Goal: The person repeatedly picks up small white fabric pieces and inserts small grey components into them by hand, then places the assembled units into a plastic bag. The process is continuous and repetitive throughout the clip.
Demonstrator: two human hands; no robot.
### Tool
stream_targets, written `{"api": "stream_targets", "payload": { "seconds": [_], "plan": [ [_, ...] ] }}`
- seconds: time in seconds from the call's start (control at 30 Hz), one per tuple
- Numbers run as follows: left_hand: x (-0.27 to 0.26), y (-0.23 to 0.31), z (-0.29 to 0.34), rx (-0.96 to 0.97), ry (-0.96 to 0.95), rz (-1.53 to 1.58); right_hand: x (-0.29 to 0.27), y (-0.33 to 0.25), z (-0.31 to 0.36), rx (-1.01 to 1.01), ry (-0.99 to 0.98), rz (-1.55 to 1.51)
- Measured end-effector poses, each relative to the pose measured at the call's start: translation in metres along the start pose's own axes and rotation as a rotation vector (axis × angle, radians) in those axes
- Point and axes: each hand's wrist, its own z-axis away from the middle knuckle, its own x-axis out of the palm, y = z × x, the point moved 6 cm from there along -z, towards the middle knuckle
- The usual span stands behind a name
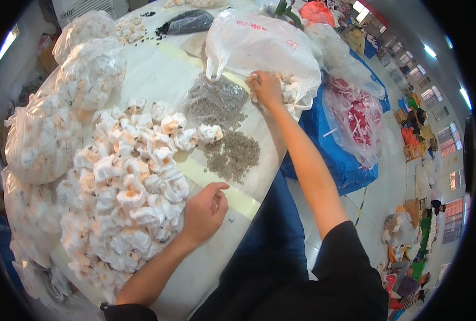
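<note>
My right hand (267,88) reaches to the mouth of a white plastic bag (264,45), its fingers closed on a soft white-and-peach puffed piece (253,96), mostly hidden under the hand. More such pieces (289,88) lie in the bag's mouth beside it. My left hand (207,211) rests over the table near its front edge, the index finger stretched and the others loosely bent, with nothing visible in it. Left of it spreads a large heap of similar white puffed pieces (131,192). Ahead of it lies a loose pile of small grey-brown discs (231,156).
A clear bag of grey-brown discs (215,101) lies behind the pile. Filled clear bags (43,139) line the table's left edge. Black small parts (190,22) sit at the far end. Right of the table stands a blue sack (329,155) below a bag of red pieces (354,115).
</note>
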Motion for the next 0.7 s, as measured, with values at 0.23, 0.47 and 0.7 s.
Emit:
{"api": "stream_targets", "payload": {
  "seconds": [0.23,0.47,0.7],
  "plan": [
    [0.004,0.003,-0.003,0.034,-0.029,-0.017,-0.061,-0.035,0.016,-0.168,0.326,-0.073],
    [-0.004,0.002,0.001,-0.050,0.020,0.127,-0.203,-0.161,0.138,-0.274,0.458,-0.498],
    [-0.010,-0.008,0.005,-0.056,0.047,0.227,-0.173,-0.204,0.269,-0.112,0.273,-0.918]
  ]
}}
